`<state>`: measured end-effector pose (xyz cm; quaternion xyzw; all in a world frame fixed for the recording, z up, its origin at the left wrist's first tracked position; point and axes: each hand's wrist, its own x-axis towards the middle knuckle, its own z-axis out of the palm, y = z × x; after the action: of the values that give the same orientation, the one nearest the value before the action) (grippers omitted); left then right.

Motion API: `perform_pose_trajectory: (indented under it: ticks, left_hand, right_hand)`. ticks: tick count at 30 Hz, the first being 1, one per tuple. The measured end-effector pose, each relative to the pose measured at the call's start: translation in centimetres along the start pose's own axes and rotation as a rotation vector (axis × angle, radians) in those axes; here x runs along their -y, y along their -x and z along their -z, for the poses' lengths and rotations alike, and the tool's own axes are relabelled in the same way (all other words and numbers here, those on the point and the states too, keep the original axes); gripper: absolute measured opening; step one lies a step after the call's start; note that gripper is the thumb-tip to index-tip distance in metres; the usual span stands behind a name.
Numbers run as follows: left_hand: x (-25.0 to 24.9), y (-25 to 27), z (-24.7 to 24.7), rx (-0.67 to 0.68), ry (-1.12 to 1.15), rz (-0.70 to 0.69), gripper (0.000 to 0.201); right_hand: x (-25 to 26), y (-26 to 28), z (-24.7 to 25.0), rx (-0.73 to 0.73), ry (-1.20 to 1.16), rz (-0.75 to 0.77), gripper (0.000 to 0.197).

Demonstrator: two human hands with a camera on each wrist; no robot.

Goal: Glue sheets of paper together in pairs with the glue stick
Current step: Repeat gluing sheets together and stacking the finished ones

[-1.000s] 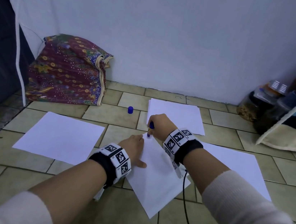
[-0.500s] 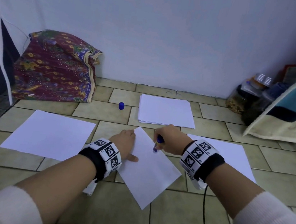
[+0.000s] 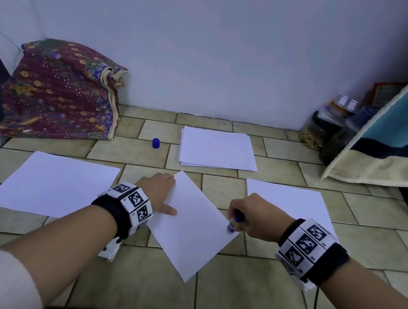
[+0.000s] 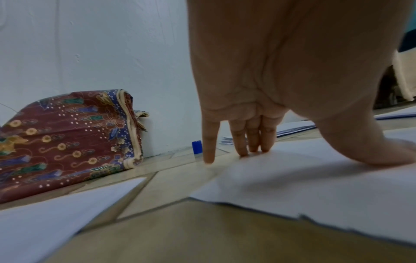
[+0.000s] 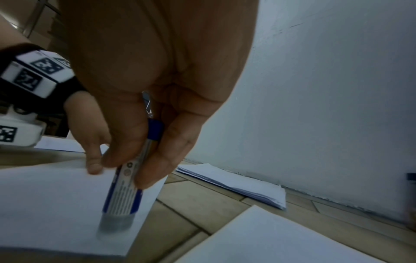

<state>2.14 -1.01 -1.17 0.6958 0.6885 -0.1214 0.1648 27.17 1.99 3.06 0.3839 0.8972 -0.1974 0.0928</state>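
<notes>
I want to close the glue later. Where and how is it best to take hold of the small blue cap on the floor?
Probably by its round side wall, thumb and finger pinching from above. The cap stands upright and alone on the floor tiles, left of the paper stack, so nothing blocks a hand coming straight down. The left hand, now pressing the tilted sheet, is nearer.

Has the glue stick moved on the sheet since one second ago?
Yes. The glue stick, held in the right hand, went from the tilted sheet's far corner to its right corner, away from the paper stack.
</notes>
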Motion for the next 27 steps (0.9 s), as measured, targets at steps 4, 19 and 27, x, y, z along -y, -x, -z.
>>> perform_pose_trajectory:
  ticks: [4, 19, 27]
  left_hand:
    - [1.3, -0.2, 0.7, 0.058, -0.053, -0.061, 0.063]
    - [4.2, 1.2, -2.8, 0.141, 0.122, -0.005, 0.098]
    - [4.4, 0.0, -4.7, -0.041, 0.024, -0.013, 0.120]
  right_hand:
    - [-1.5, 0.5, 0.9, -0.109, -0.100, -0.047, 0.013]
    - [1.2, -8.1, 1.6, -0.235, -1.474, -0.155, 0.025]
    - [6.1, -15.9, 1.3, -0.346, -0.659, -0.220, 0.027]
